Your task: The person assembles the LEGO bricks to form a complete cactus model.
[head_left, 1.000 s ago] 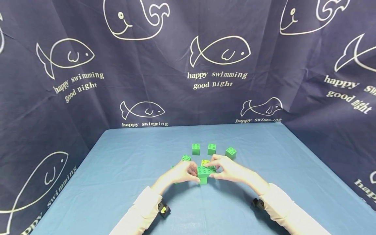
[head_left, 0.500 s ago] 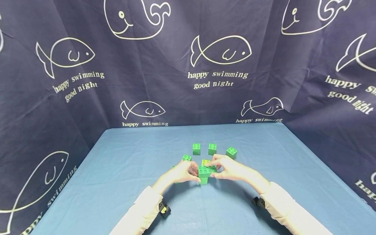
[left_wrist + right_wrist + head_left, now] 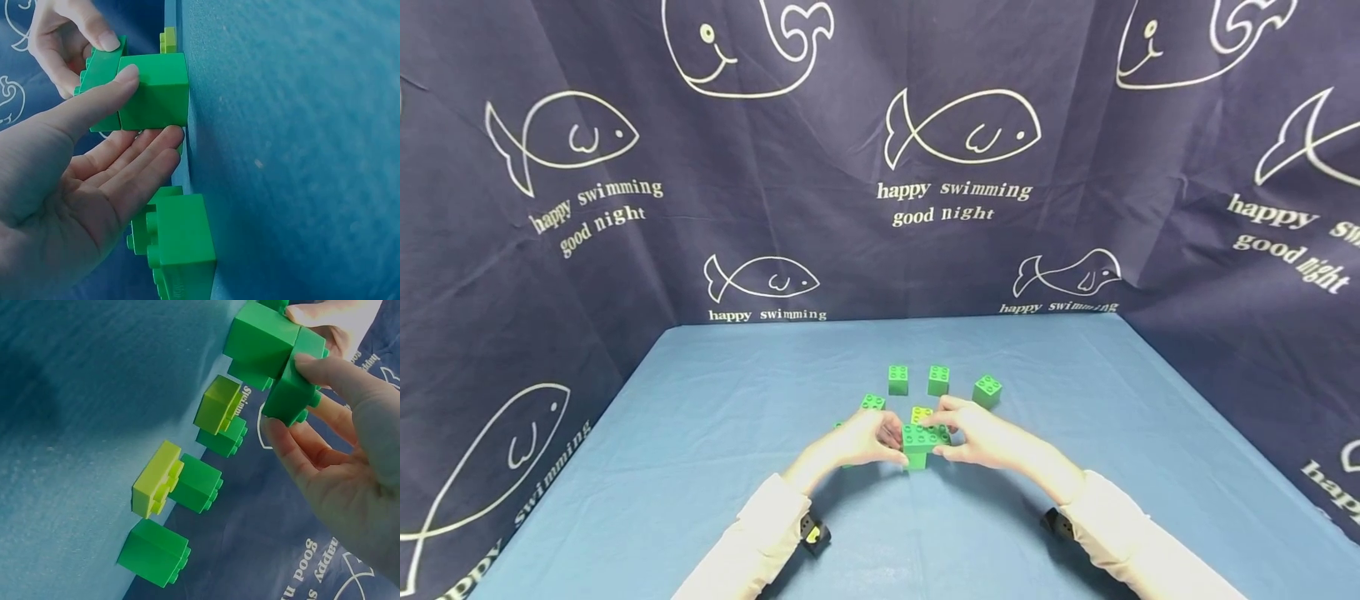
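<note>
A long green toy brick [image 3: 919, 442] sits on top of a taller green block [image 3: 916, 461] at the middle of the table. My left hand [image 3: 865, 439] grips this block from the left. In the left wrist view its thumb [image 3: 103, 103] lies along one side and its fingers reach along the opposite side. From the right, my right hand [image 3: 985, 432] pinches the overhanging end of the long brick, thumb nearer me, fingers behind. Seen in the right wrist view, the long brick [image 3: 299, 381] rests flush against the studded face of the block [image 3: 262, 331].
Behind the hands stand green bricks, among them ones at the back left [image 3: 898, 381], back middle [image 3: 938, 381] and back right [image 3: 987, 391]. Yellow-green bricks [image 3: 156, 478] lie beside them. More green bricks [image 3: 184, 231] stand just left of my left hand. A dark fabric wall [image 3: 880, 250] encloses the blue table.
</note>
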The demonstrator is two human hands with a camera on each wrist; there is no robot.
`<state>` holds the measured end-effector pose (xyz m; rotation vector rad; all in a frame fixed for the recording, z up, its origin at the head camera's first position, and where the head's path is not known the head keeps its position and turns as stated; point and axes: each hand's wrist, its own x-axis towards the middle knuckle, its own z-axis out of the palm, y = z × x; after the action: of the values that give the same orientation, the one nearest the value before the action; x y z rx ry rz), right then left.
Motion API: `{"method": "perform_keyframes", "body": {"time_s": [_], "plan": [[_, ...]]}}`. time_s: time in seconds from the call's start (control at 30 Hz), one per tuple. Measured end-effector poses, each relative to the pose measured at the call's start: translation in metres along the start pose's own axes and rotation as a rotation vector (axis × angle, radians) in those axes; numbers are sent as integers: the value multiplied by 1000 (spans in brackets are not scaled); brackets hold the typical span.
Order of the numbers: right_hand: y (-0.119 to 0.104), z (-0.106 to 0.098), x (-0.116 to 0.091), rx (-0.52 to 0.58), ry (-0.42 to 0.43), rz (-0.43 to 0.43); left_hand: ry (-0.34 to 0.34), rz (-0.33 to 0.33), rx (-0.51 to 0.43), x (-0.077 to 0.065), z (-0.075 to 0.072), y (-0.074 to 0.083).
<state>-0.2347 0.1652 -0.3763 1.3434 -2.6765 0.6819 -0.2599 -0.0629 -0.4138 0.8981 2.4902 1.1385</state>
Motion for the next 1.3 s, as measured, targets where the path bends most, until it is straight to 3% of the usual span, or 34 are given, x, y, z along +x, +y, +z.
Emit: {"method": "perform_keyframes", "body": {"time_s": [0.2,0.43,0.73,1.07,1.3], "plan": [[2,4,-1,-7,24,-11,-6,5,-9,0,1,-1],[5,2,1,-90,66,-65,3,9,9,3,-2,1],[12,2,-4,106,34,52,12,16,16,4,1,4],[22,8,-6,161,54,103,25,11,14,7,4,3],[25,13,-6,166,63,93,-14,25,32,8,-1,2]]}}
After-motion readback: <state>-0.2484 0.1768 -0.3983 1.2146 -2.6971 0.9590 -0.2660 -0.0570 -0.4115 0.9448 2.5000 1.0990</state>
